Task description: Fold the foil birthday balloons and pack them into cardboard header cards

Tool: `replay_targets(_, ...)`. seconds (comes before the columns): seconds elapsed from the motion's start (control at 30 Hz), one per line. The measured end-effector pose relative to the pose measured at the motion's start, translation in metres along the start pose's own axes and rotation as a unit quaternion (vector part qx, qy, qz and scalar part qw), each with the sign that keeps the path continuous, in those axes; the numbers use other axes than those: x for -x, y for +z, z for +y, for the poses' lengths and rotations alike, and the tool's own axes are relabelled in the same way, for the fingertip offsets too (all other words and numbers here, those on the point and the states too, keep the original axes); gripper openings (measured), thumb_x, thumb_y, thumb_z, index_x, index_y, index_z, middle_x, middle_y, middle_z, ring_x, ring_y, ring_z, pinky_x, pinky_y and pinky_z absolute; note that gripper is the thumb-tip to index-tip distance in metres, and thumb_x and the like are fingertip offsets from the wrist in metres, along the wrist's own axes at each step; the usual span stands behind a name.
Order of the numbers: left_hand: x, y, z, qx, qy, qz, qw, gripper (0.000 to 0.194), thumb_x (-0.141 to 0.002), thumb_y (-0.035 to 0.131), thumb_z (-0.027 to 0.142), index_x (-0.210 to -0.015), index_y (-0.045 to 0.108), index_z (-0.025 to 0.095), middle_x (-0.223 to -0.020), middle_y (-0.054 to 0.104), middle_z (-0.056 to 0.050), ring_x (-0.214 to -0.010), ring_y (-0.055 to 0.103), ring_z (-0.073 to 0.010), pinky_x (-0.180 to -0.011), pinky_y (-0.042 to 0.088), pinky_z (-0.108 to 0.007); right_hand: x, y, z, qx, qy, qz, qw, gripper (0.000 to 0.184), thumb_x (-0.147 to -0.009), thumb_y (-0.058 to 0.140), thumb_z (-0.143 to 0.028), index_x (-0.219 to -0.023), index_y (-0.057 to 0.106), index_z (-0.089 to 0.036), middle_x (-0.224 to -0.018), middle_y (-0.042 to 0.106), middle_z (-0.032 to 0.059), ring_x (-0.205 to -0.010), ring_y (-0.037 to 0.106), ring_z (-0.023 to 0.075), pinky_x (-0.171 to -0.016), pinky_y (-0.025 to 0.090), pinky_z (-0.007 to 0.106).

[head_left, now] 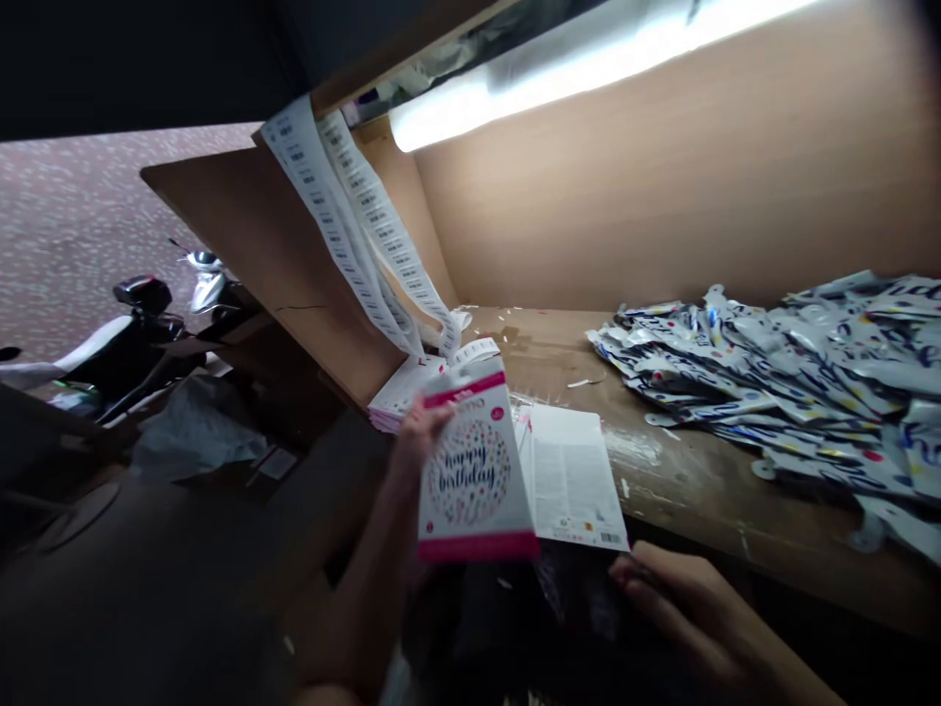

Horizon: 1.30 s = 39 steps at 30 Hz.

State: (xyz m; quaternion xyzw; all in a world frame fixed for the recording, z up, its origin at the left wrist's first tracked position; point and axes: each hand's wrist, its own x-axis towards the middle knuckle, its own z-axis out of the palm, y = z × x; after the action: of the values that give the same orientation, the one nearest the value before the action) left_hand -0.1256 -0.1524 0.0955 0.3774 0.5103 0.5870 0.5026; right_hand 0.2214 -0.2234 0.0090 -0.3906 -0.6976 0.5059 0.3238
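My left hand (416, 437) is closed on a white and pink "happy birthday" card (474, 469), held upright just in front of the wooden bench (683, 480). A white printed sheet (569, 476) lies flat on the bench just right of the card. My right hand (680, 598) is low at the bench's front edge, fingers curled over something dark that I cannot make out. A stack of similar cards (401, 392) lies behind the held card.
A heap of flat printed foil balloons (801, 368) covers the right of the bench. Strips of barcode labels (345, 221) hang from the shelf above. A tube light (559, 74) glows overhead. A parked scooter (147, 324) stands at the left.
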Motion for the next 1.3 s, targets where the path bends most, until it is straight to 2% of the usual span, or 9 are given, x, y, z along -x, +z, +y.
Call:
replay_targets(0.07, -0.042, -0.018, 0.037, -0.238, 0.124, 0.050, 0.962, 0.051, -0.086, 0.066, 0.025, -0.135, 0.056, 0.019, -0.107, 0.068, -0.008, -0.091, 0.068, -0.0229, -0.087, 0.057, -0.039, -0.006, -0.003, 0.011, 0.014, 0.041, -0.018, 0.999, 0.032, -0.097, 0.060, -0.050, -0.089, 0.074, -0.023, -0.086, 0.074, 0.0071, -0.078, 0.066, 0.0264, -0.070, 0.053, 0.032)
replay_targets(0.13, -0.080, -0.016, 0.047, -0.479, 0.209, 0.070, 0.850, 0.049, -0.088, 0.060, 0.018, -0.136, 0.057, 0.018, -0.120, 0.066, -0.012, -0.107, 0.065, -0.0279, -0.099, 0.051, -0.044, -0.015, -0.004, 0.022, 0.036, 0.070, 0.026, 0.997, 0.038, -0.099, 0.054, -0.054, -0.093, 0.072, -0.021, -0.091, 0.075, 0.0077, -0.084, 0.067, 0.0272, -0.075, 0.052, 0.033)
replay_targets(0.23, -0.122, 0.015, 0.019, -0.709, 0.181, 0.032, 0.681, 0.043, -0.096, 0.044, 0.011, -0.136, 0.058, 0.017, -0.136, 0.055, -0.019, -0.116, 0.061, -0.0323, -0.100, 0.048, -0.047, -0.027, -0.002, 0.036, 0.085, 0.097, 0.115, 0.985, 0.042, -0.100, 0.050, -0.056, -0.088, 0.068, -0.020, -0.084, 0.073, 0.0068, -0.079, 0.066, 0.0256, -0.071, 0.049, 0.032)
replay_targets(0.33, -0.141, 0.046, -0.021, -0.783, 0.101, -0.021, 0.614, 0.039, -0.100, 0.037, 0.011, -0.133, 0.057, 0.013, -0.137, 0.052, -0.022, -0.116, 0.060, -0.0321, -0.093, 0.050, -0.043, -0.039, 0.004, 0.046, 0.152, 0.124, 0.179, 0.964, 0.038, -0.098, 0.051, -0.055, -0.090, 0.068, -0.021, -0.085, 0.074, 0.0076, -0.079, 0.067, 0.0267, -0.071, 0.047, 0.034)
replay_targets(0.47, -0.127, 0.051, -0.055, -0.777, 0.097, -0.031, 0.621, 0.037, -0.102, 0.046, 0.022, -0.137, 0.053, 0.010, -0.136, 0.054, -0.023, -0.121, 0.055, -0.0313, -0.093, 0.050, -0.040, -0.057, 0.009, 0.059, 0.225, 0.155, 0.202, 0.941, 0.032, -0.094, 0.056, -0.051, -0.095, 0.069, -0.021, -0.088, 0.075, 0.0087, -0.080, 0.070, 0.0279, -0.070, 0.046, 0.034)
replay_targets(0.63, -0.043, 0.050, -0.107, -0.721, 0.151, -0.137, 0.663, 0.041, -0.103, 0.051, 0.048, -0.122, 0.066, 0.014, -0.128, 0.064, -0.017, -0.123, 0.055, -0.0313, -0.104, 0.046, -0.044, -0.078, 0.007, 0.079, 0.174, 0.188, 0.205, 0.945, 0.039, -0.087, 0.061, -0.053, -0.102, 0.073, -0.019, -0.088, 0.077, 0.0100, -0.082, 0.072, 0.0294, -0.071, 0.049, 0.035)
replay_targets(0.8, 0.024, 0.072, -0.156, -0.675, 0.177, -0.178, 0.693, 0.065, -0.098, 0.056, 0.058, -0.148, 0.053, 0.017, -0.156, 0.050, -0.016, -0.141, 0.044, -0.0349, -0.114, 0.040, -0.051, -0.079, 0.000, 0.103, 0.015, 0.220, 0.196, 0.956, 0.047, -0.072, 0.069, -0.048, -0.104, 0.073, -0.013, -0.095, 0.079, 0.0117, -0.085, 0.075, 0.0325, -0.071, 0.057, 0.038)
replay_targets(1.03, 0.023, 0.070, -0.163, -0.661, 0.158, -0.165, 0.714, 0.072, -0.101, 0.051, 0.056, -0.156, 0.044, 0.011, -0.164, 0.040, -0.020, -0.153, 0.035, -0.0350, -0.121, 0.033, -0.052, -0.059, -0.004, 0.111, -0.150, 0.259, 0.283, 0.911, 0.053, -0.067, 0.072, -0.043, -0.111, 0.067, -0.014, -0.103, 0.080, 0.0153, -0.091, 0.077, 0.0363, -0.070, 0.062, 0.040)
replay_targets(1.3, 0.025, 0.068, -0.161, -0.667, 0.146, -0.174, 0.709, 0.078, -0.100, 0.048, 0.063, -0.157, 0.043, 0.010, -0.163, 0.040, -0.023, -0.153, 0.034, -0.0376, -0.122, 0.031, -0.054, -0.068, 0.016, 0.115, -0.165, 0.239, 0.308, 0.906, 0.042, -0.072, 0.068, -0.039, -0.108, 0.064, -0.018, -0.088, 0.079, 0.0093, -0.082, 0.077, 0.0320, -0.070, 0.063, 0.040)
